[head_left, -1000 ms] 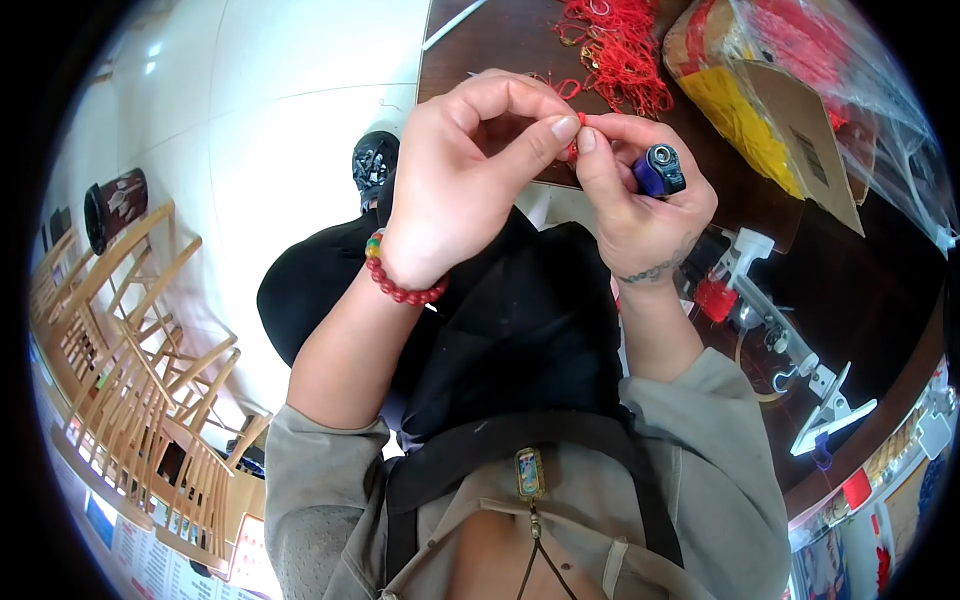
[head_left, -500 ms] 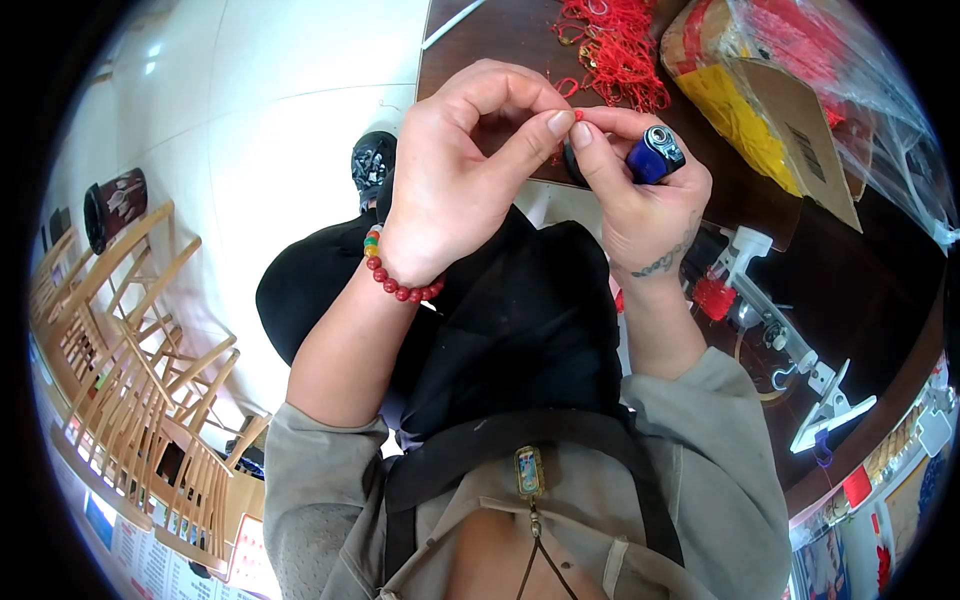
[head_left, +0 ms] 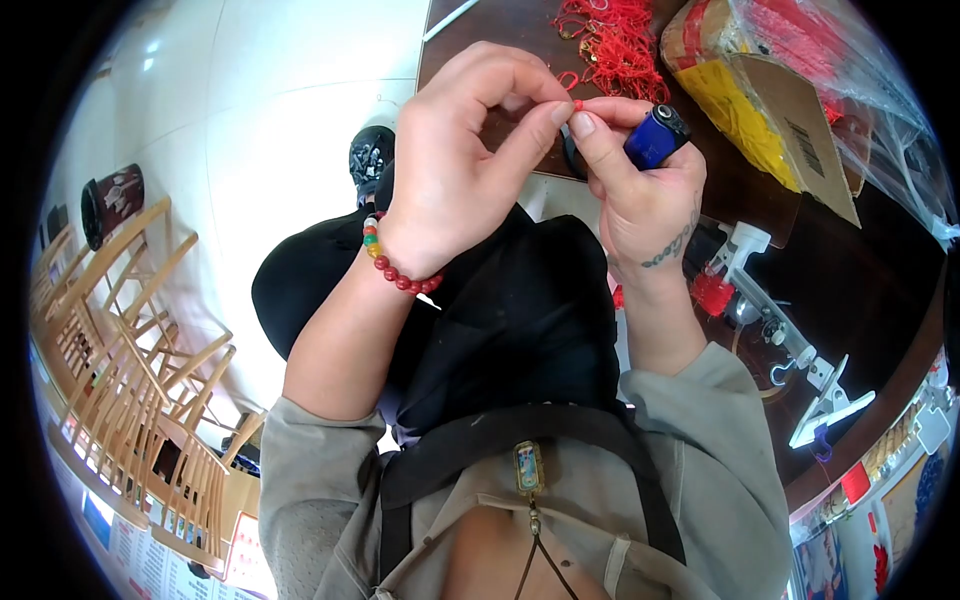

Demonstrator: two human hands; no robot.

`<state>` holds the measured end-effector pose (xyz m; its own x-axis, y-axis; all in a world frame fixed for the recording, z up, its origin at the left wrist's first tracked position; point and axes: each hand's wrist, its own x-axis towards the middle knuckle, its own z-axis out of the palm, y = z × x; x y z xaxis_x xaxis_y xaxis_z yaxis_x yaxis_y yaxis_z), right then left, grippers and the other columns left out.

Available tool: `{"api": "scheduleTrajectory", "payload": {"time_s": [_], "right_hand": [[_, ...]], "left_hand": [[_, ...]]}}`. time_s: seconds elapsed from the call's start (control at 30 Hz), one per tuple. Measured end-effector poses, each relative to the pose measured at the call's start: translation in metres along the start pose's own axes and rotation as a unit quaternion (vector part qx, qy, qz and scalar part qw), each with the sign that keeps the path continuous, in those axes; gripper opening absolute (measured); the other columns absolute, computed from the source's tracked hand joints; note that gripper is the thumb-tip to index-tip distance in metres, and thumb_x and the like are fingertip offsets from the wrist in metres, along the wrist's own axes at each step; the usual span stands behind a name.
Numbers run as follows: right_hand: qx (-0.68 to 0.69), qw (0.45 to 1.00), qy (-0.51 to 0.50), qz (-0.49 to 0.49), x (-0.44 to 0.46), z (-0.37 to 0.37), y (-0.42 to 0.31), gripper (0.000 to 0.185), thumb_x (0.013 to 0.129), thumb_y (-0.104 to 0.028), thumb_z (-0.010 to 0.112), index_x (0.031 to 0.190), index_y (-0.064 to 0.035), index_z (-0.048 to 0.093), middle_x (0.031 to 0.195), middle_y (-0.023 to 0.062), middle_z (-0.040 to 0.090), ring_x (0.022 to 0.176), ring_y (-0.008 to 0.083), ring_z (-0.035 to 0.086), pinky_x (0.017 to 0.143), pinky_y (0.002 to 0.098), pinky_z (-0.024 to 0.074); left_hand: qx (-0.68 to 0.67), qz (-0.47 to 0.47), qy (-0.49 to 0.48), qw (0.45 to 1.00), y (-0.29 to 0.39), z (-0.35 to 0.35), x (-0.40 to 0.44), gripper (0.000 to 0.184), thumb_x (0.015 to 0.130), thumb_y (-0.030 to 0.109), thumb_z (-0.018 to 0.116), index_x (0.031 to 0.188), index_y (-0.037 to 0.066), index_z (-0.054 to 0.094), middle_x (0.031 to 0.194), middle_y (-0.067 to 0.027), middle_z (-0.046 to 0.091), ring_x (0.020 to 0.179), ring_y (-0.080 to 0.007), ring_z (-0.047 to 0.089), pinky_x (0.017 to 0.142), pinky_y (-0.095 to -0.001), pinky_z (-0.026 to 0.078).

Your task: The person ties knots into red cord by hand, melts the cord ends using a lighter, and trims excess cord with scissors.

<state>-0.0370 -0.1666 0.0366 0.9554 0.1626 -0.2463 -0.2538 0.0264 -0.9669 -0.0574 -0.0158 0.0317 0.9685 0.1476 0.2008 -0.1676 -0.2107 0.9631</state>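
- At the far left, a dark patterned bin [head_left: 113, 206] is seen lying tilted beside wooden chairs [head_left: 140, 400]; its contents cannot be made out.
- Near the upper middle, a white stick [head_left: 450, 19] is laid across the left edge of the desk [head_left: 500, 32].
- By the left hand [head_left: 440, 160], with a beaded bracelet [head_left: 400, 280] worn at its wrist, a bit of red cord [head_left: 577, 105] is pinched between thumb and forefinger, the fingers closed to a narrow grip over the desk's near edge.
- Behind the fingertips, a tangled heap of red cords [head_left: 622, 55] with small gold-coloured pieces is spread loose on the desk.
- By the right hand [head_left: 640, 195], a blue lighter [head_left: 655, 138] is gripped in the curled fingers; the cord is met by the forefinger's tip, but whether it is pressed by the thumb cannot be told.
- Further right, a cardboard box [head_left: 790, 115] is seen with a flap raised, yellow wrapping [head_left: 728, 108] beside the flap, and clear plastic [head_left: 905, 120] through which red material is shown; whether that lies inside the box cannot be told.
- Below the box, red thread [head_left: 712, 294] is held on a white-and-metal stand [head_left: 790, 338].
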Motion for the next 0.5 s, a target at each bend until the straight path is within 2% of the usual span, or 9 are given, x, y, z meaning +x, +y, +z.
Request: {"api": "scheduleTrajectory", "payload": {"time_s": [0.03,0.13,0.23,0.3,0.33,0.43,0.5], "right_hand": [[0.019,1.0,0.0,0.005,-0.0001,0.0002,0.0007,0.017,0.081,-0.006,0.071,0.095,0.0025,0.067,0.071,-0.0023,0.062,0.062,0.0017,0.053,0.059,0.0161,0.042],[0.094,0.995,-0.016,0.039,-0.0001,-0.0005,0.002,0.015,0.081,-0.006,0.071,0.092,0.0021,0.066,0.072,-0.0019,0.062,0.062,0.0019,0.052,0.057,0.016,0.0412],[0.171,0.98,-0.051,0.088,0.0005,-0.0047,0.0014,0.013,0.081,-0.006,0.07,0.091,0.0019,0.066,0.073,-0.0017,0.062,0.062,0.0019,0.052,0.058,0.0162,0.0415],[0.18,0.977,-0.059,0.095,-0.0001,-0.0049,0.0005,0.013,0.082,-0.006,0.07,0.092,0.002,0.066,0.073,-0.002,0.062,0.062,0.0015,0.052,0.058,0.0161,0.0415],[0.148,0.985,-0.044,0.072,-0.0004,-0.0027,-0.0001,0.013,0.082,-0.005,0.07,0.091,0.0019,0.066,0.072,-0.0025,0.061,0.062,0.0011,0.052,0.058,0.0158,0.0409],[0.071,0.997,-0.01,0.015,-0.002,0.0044,-0.002,0.011,0.082,-0.005,0.07,0.09,0.0017,0.066,0.071,-0.0038,0.059,0.061,-0.0001,0.049,0.056,0.0152,0.0391],[0.043,0.999,-0.006,-0.001,-0.0028,0.0046,-0.0027,0.01,0.082,-0.005,0.069,0.089,0.0013,0.066,0.07,-0.0047,0.059,0.06,-0.0009,0.048,0.055,0.0148,0.0375]], "left_hand": [[0.036,0.031,-0.006,0.999,0.0015,-0.0008,0.0008,0.006,0.081,0.0,0.066,0.086,0.0,0.062,0.084,-0.0062,0.06,0.069,-0.0127,0.06,0.061,-0.0226,0.048],[0.026,-0.024,-0.046,0.998,0.0036,-0.0035,-0.0026,0.007,0.086,-0.005,0.06,0.092,-0.004,0.059,0.091,-0.0036,0.058,0.08,-0.0086,0.054,0.073,-0.0205,0.045],[0.012,-0.038,-0.042,0.998,0.004,-0.0025,-0.003,0.008,0.086,-0.004,0.06,0.093,-0.003,0.059,0.087,-0.0021,0.057,0.078,-0.0075,0.052,0.072,-0.0202,0.044],[0.016,-0.026,-0.012,0.999,0.0046,-0.0002,-0.0025,0.008,0.082,-0.001,0.064,0.09,0.0,0.062,0.082,-0.0049,0.06,0.07,-0.0118,0.058,0.063,-0.023,0.047],[0.019,-0.02,0.004,1.0,0.0049,0.0003,-0.002,0.008,0.081,0.0,0.065,0.088,0.001,0.063,0.079,-0.0063,0.061,0.066,-0.014,0.061,0.058,-0.0245,0.049],[0.029,-0.05,-0.033,0.998,0.0097,-0.0071,-0.0043,0.01,0.086,-0.004,0.061,0.096,-0.005,0.063,0.085,-0.0033,0.06,0.076,-0.0066,0.056,0.068,-0.0188,0.046],[0.004,-0.055,-0.046,0.997,0.0079,-0.0075,-0.0052,0.01,0.087,-0.005,0.06,0.096,-0.006,0.063,0.087,-0.0055,0.062,0.077,-0.0086,0.059,0.069,-0.0201,0.049]]}}
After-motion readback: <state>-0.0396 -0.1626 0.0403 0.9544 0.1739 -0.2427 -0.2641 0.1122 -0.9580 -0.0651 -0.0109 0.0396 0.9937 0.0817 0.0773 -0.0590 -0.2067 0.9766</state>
